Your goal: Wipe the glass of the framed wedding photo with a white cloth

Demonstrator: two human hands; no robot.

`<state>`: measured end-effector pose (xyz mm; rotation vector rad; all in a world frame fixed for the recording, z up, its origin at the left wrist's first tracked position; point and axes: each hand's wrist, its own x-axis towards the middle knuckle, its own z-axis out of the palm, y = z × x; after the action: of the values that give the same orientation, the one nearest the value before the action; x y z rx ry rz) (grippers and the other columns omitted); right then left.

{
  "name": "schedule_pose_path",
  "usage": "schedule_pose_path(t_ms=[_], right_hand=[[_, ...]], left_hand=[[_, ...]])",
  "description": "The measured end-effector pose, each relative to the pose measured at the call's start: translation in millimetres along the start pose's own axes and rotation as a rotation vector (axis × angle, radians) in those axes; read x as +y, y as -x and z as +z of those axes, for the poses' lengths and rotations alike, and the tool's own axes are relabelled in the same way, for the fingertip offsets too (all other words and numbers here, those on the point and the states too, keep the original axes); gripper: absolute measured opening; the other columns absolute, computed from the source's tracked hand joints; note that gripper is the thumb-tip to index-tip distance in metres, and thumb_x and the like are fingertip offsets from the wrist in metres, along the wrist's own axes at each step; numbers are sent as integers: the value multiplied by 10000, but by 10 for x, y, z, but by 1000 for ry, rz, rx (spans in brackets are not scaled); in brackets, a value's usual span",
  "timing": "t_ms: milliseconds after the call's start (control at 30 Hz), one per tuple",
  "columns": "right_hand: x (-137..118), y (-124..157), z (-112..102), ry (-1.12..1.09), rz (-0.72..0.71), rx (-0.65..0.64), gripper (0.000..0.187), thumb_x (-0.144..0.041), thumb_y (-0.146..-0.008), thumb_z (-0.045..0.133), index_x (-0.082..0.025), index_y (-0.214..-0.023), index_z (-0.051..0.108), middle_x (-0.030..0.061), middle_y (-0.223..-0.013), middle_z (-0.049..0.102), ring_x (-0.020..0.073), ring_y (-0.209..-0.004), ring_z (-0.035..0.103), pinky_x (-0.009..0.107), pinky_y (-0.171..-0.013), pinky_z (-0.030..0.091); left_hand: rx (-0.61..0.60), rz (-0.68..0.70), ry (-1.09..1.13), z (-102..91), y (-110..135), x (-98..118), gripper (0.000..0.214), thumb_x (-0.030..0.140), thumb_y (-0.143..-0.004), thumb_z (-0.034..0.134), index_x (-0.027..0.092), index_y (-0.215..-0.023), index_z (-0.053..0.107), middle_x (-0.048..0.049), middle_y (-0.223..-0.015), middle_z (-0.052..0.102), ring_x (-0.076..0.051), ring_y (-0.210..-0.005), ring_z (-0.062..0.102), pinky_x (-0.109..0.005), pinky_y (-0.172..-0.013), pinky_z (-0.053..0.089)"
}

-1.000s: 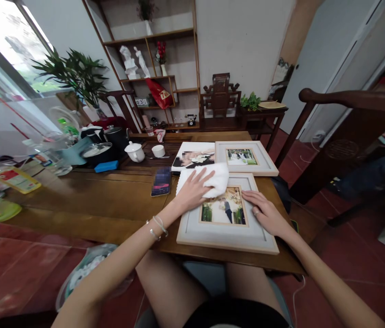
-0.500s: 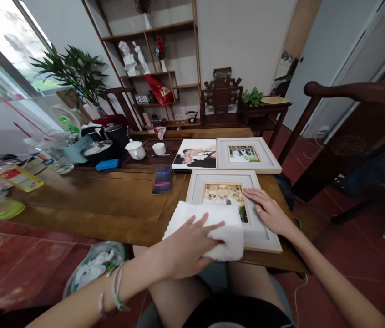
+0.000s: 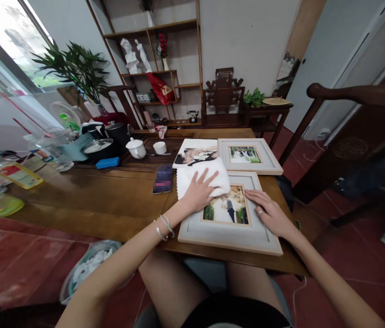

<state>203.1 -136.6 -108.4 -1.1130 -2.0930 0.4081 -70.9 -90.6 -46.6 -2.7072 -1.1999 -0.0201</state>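
A white-framed photo lies flat on the wooden table right in front of me. My left hand presses flat, fingers spread, on a folded white cloth that covers the frame's far left corner. My right hand lies flat with fingers stretched out on the frame's right side, a ring on one finger. Behind it lie a second white-framed photo and an unframed print.
A phone lies face up left of the cloth. Further back left stand a white teapot, a cup, dark pots and bottles. A dark wooden chair stands at the right; a bin sits under the table.
My left hand slid the cloth down to the frame's near edge half a second ago, and has now pushed it back up to the far left corner. The right hand stayed put.
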Motion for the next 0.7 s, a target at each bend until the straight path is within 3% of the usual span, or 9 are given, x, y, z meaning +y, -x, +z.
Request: schedule_pose_path(t_ms=[100,267,400,533,700], right_hand=[[-6,-7,0,3,-6,-1,493,-118,-822,420,-203,-1282,576,106,-1315,590,274,-1243,506,557,-1066,387],[-21,-5,3,-3,-2,10,512,-96,-809,413,-213,-1278,581,98,-1312,593,265,-1250,504,549,-1076,383],[-32,2,7,1,10,19,537,-75,-794,406,-232,-1277,581,85,-1315,592,256,-1255,501,555,-1087,367],[-32,-1,7,-8,3,22,524,-88,-795,416,-230,-1269,588,84,-1302,603,261,-1245,510,555,-1076,379],[-20,-3,0,-10,-5,22,495,-117,-803,429,-222,-1254,600,91,-1295,608,268,-1235,520,556,-1068,387]], left_hand=[[-88,96,48,-105,159,166,401,276,-889,523,246,-1288,553,-23,-1564,200,-344,-1431,145,-590,-1101,210],[-256,167,193,-479,733,490,364,306,-914,501,256,-1270,554,-29,-1541,273,-342,-1404,240,-545,-1063,321],[-279,226,243,-615,1014,695,335,355,-932,471,249,-1233,572,-4,-1555,234,-333,-1406,243,-512,-1066,340],[-173,79,180,-410,837,665,403,320,-894,528,233,-1287,532,-31,-1574,147,-345,-1421,193,-558,-1089,288],[-11,-125,29,-104,264,183,433,250,-892,520,201,-1322,509,-77,-1581,78,-362,-1435,109,-605,-1094,226]])
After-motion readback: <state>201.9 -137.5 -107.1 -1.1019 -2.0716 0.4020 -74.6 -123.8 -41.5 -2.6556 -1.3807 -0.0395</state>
